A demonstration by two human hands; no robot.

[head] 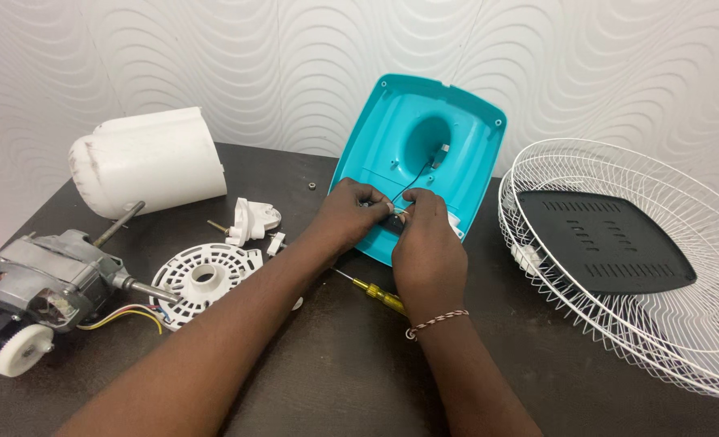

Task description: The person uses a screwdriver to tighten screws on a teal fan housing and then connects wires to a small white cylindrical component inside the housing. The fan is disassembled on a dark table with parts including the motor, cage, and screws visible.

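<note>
White wall w/ a raised wavy pattern runs behind a dark brown desk [359, 380] that's crowded w/ fan parts. Teal cover [456, 121] leans up near the wall at centre, inner side facing out, w/ a thin black wire [414, 180] running from its oval hole down to the lower edge. Both hands meet there: left hand [349, 212] and right hand [426, 243] are each pinched shut on a small part at the cover's bottom rim, where the wire ends; the part itself is mostly hidden by the fingers, so can't say exactly what it is. Risks, as I judge them: the wire looks thin, so a hard tug could pull it off or snap it; the cover only leans, so pressure at the bottom edge could make it slide or tip back. Yellow-handled screwdriver [371, 290] lies under the right forearm, touching or nearly so, and an elbow shift could roll it away. A tiny nut [313, 186] sits loose near the cover, easy to knock off & lose. Left side: motor [48, 279] w/ shaft, white round vented plate [201, 279], white housing [149, 158], small white bracket [250, 220]. Right side: white wire grille [642, 324] holding a black vented panel [610, 243], apart from the hands.
</note>
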